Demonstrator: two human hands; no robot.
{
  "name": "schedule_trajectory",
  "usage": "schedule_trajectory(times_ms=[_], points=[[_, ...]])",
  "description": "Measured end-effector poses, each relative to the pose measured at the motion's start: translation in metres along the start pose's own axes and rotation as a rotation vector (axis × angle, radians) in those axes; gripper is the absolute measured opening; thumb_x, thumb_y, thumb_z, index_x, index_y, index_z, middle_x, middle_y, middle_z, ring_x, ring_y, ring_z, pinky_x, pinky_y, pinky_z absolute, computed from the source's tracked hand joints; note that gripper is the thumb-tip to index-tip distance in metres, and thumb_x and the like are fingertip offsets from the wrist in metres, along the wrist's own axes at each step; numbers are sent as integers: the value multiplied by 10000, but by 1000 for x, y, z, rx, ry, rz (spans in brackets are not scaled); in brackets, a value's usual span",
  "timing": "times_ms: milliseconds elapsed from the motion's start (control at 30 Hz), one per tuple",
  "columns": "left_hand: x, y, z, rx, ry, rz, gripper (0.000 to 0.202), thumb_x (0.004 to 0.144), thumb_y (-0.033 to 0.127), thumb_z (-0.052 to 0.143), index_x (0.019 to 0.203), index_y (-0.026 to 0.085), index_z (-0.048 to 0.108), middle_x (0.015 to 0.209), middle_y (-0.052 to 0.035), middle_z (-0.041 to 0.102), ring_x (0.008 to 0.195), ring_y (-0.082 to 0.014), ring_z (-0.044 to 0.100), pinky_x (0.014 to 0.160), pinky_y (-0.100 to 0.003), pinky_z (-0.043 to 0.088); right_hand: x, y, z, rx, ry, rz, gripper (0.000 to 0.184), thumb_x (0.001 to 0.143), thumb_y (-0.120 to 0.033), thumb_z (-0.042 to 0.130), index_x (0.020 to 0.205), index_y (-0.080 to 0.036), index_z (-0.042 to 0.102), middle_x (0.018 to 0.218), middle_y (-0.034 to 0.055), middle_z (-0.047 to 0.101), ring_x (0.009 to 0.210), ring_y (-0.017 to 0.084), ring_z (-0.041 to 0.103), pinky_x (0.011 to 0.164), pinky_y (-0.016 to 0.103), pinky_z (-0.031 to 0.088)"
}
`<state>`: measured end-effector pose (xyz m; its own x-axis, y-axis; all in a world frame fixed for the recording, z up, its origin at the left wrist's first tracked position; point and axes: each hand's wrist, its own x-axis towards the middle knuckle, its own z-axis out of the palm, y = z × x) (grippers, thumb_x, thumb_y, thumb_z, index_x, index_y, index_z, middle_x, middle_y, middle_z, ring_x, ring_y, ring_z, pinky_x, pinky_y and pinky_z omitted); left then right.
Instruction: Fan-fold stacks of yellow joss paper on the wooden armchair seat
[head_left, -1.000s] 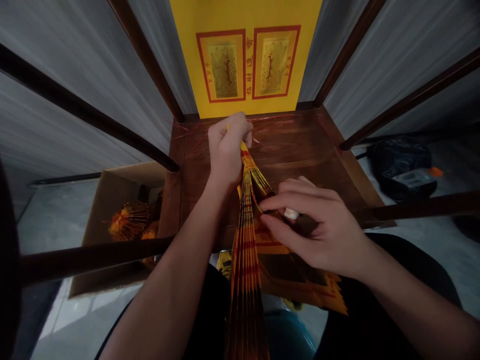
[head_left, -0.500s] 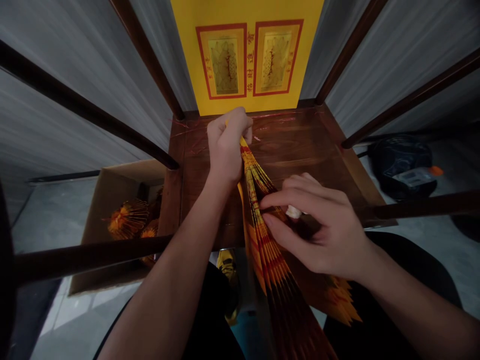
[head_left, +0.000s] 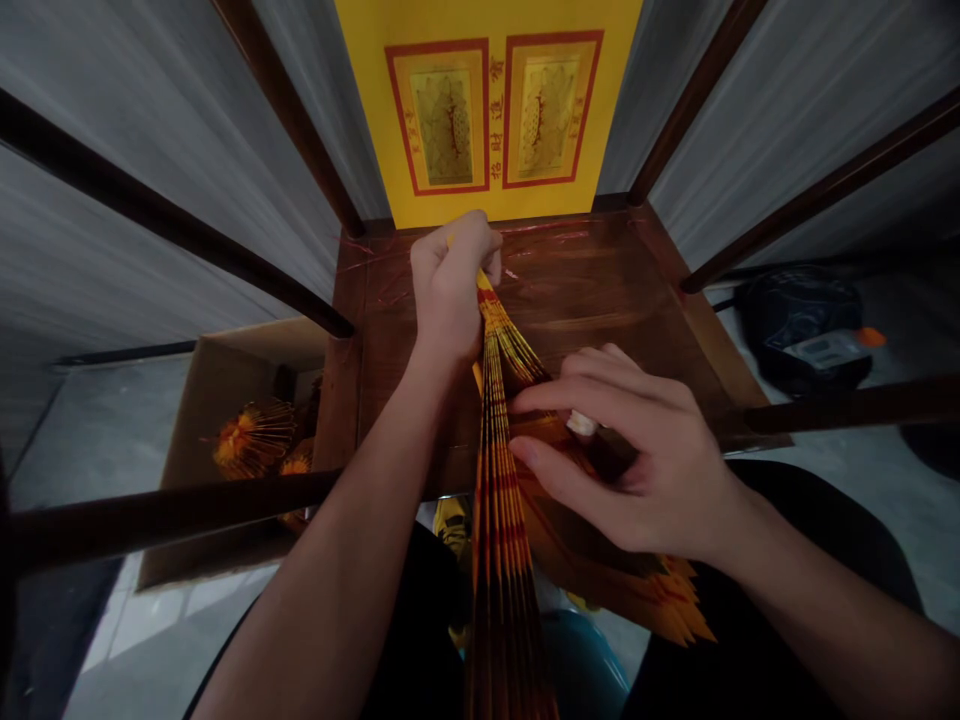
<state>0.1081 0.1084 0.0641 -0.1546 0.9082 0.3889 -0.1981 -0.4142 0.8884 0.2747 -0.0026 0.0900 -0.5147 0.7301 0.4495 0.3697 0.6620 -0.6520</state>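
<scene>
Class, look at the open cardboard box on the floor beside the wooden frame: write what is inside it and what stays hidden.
Two fanned yellow-and-red paper bundles lie inside the cardboard box; the dark wooden rail crosses over it, hiding whatever lies beneath.

The folded paper strip [head_left: 499,500] runs off the bottom edge in front of the stool [head_left: 600,300], its top end buried in the left hand [head_left: 450,290]. The right hand [head_left: 630,455] half hides a small white thing [head_left: 582,424]. Behind the stool, the yellow poster [head_left: 487,110] is cut off at the top, its small red writing too tiny to read.
</scene>
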Motion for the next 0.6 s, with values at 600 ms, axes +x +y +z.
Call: schedule_trajectory(times_ms=[600], points=[[-6, 3, 7, -29, 31, 31, 496, 894, 164, 549, 482, 251, 286, 513, 7, 248, 533, -148, 191, 589, -363, 182, -1, 7, 0, 79, -11, 16, 126, 957, -255, 736, 1082, -254, 749, 747, -23, 610, 709, 165, 562, 746, 359, 473]])
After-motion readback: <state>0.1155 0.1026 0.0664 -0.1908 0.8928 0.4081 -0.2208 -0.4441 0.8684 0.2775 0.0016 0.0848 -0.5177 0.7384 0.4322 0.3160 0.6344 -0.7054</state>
